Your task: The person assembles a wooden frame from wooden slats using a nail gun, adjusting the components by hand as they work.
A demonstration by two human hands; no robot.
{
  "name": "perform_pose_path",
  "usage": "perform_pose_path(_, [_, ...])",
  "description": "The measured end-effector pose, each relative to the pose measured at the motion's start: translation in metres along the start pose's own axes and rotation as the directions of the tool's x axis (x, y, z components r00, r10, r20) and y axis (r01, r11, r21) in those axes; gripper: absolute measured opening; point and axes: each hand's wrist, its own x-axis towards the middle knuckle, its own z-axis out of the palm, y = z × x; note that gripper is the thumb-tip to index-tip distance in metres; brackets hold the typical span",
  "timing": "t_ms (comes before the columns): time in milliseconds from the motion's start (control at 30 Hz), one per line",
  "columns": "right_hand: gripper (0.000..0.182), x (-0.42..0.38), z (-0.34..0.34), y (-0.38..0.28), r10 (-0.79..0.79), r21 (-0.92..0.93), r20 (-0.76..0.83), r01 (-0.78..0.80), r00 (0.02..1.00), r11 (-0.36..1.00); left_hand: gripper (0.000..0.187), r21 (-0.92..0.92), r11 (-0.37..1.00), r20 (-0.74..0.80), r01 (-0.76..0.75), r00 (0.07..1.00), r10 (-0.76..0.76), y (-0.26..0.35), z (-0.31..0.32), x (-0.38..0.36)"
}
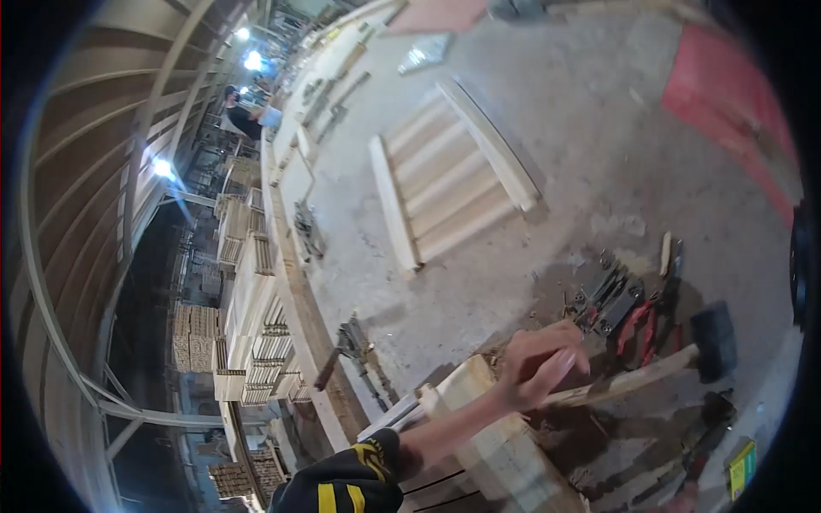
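My left hand (545, 366) reaches in from the bottom in a black sleeve with yellow stripes (346, 479). Its fingers are curled and the thumb is pressed against them; whatever they hold is hidden. Just below the hand runs the wooden handle of a mallet (629, 385), whose black head (714, 342) lies to the right. Metal hardware pieces (609, 295) and red-handled pliers (637, 329) lie beyond my fingers. Under my forearm is a pale wooden block (505, 440). I do not see my right hand.
A slatted wooden panel (453, 175) lies farther along the worktable (590, 162). More tools (359, 350) sit near the table's left edge. A clear plastic bag (425, 53) and red sheet (727, 111) lie farther off. Stacked wooden panels (261, 329) stand beyond the edge, and another person (242, 113) is far away.
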Motion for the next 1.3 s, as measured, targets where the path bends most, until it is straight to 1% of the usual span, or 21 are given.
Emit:
perform_pose_path(67, [0.022,0.004,0.0,-0.031,0.455,0.312,0.215,-0.502,0.864,0.807,0.019,0.129,0.991,-0.02,0.031,0.999,-0.028,0.004,0.004,-0.001])
perform_pose_path(133, [0.026,0.019,-0.017,-0.049,0.638,0.463,0.54,-0.827,0.548,0.318,0.016,0.197,0.98,-0.018,-0.036,0.999,0.041,0.011,0.003,0.002])
perform_pose_path(200, [0.025,0.021,-0.052,-0.037,0.517,0.519,0.561,-0.761,0.646,0.388,0.01,0.341,0.938,0.191,-0.065,0.982,-0.001,0.03,-0.001,0.006])
perform_pose_path(233, [0.024,0.024,-0.068,-0.027,0.375,0.561,0.583,-0.691,0.721,0.456,0.005,0.451,0.83,0.319,-0.328,0.928,0.193,0.031,-0.007,0.0])
perform_pose_path(300, [0.034,0.045,-0.153,-0.023,0.474,0.617,0.361,-0.587,0.803,0.525,0.009,0.55,0.77,0.544,-0.323,0.838,-0.037,0.106,-0.038,-0.027])
perform_pose_path(333, [0.043,0.045,-0.199,-0.01,0.557,0.463,0.466,-0.725,0.688,0.509,0.014,0.54,0.795,0.49,-0.277,0.871,-0.029,0.123,-0.061,-0.048])
perform_pose_path(367, [0.04,-0.04,-0.196,0.051,0.424,0.303,0.579,-0.667,0.696,0.681,0.019,0.552,0.829,0.363,-0.091,0.921,-0.141,0.145,-0.09,-0.071])
perform_pose_path(400, [0.034,-0.092,-0.209,0.082,0.514,0.192,0.57,-0.712,0.641,0.675,0.011,0.467,0.843,0.31,-0.268,0.942,0.128,0.117,-0.13,-0.094])
perform_pose_path(433, [0.03,-0.128,-0.226,0.1,0.629,0.073,0.527,-0.768,0.571,0.637,0.01,0.622,0.778,0.142,0.092,0.963,-0.228,0.128,-0.176,-0.126])
perform_pose_path(467, [0.03,-0.165,-0.251,0.121,0.721,-0.056,0.47,-0.798,0.509,0.6,0.01,0.741,0.658,0.051,0.136,0.965,-0.257,0.127,-0.215,-0.147])
perform_pose_path(567, [0.04,-0.195,-0.334,0.13,0.834,-0.317,0.36,-0.786,0.418,0.531,0.016,0.944,0.327,0.106,-0.039,0.976,-0.19,0.126,-0.288,-0.186])
perform_pose_path(600, [0.038,-0.206,-0.339,0.132,0.862,-0.383,0.407,-0.8,0.303,0.462,0.023,0.959,0.279,0.12,-0.046,0.959,-0.255,0.127,-0.3,-0.191])
perform_pose_path(700, [0.028,-0.253,-0.332,0.149,0.733,0.085,0.677,-0.984,-0.057,-0.156,0.033,0.936,0.326,0.065,0.131,0.848,-0.526,0.113,-0.316,-0.212])
perform_pose_path(767, [0.028,-0.233,-0.333,0.151,0.667,0.058,0.737,-0.974,-0.105,-0.218,0.037,0.966,0.25,0.161,-0.06,0.899,-0.407,0.09,-0.325,-0.221])
perform_pose_path(800, [0.029,-0.225,-0.332,0.149,0.595,0.039,0.79,-0.956,-0.149,-0.292,0.038,0.954,0.295,0.111,0.047,0.861,-0.496,0.083,-0.33,-0.218])
perform_pose_path(933, [0.034,-0.181,-0.355,0.119,0.555,-0.143,0.773,-0.937,-0.307,-0.318,0.037,0.84,0.457,0.037,0.293,0.809,-0.587,0.069,-0.341,-0.209])
perform_pose_path(1067, [0.045,-0.245,-0.349,0.11,0.633,-0.063,0.774,-0.991,0.024,0.115,0.043,0.855,0.413,0.062,0.315,0.728,-0.683,0.107,-0.306,-0.193])
perform_pose_path(1133, [0.039,-0.215,-0.366,0.083,0.519,-0.064,0.846,-0.99,-0.121,-0.126,0.049,0.887,0.372,0.1,0.272,0.675,-0.731,0.089,-0.313,-0.182])
perform_pose_path(1200, [0.029,-0.224,-0.36,0.093,0.568,-0.148,0.81,-0.988,-0.147,-0.045,0.054,0.913,0.338,0.139,0.227,0.607,-0.782,0.073,-0.313,-0.185])
perform_pose_path(1267, [0.026,-0.203,-0.361,0.09,0.329,-0.222,0.875,-0.898,-0.356,-0.381,0.059,0.946,0.292,0.12,0.141,0.687,-0.717,0.07,-0.315,-0.18])
perform_pose_path(1300, [0.02,-0.208,-0.36,0.086,0.262,-0.141,0.928,-0.901,-0.265,-0.409,0.057,0.952,0.291,0.134,0.093,0.729,-0.671,0.067,-0.315,-0.179])
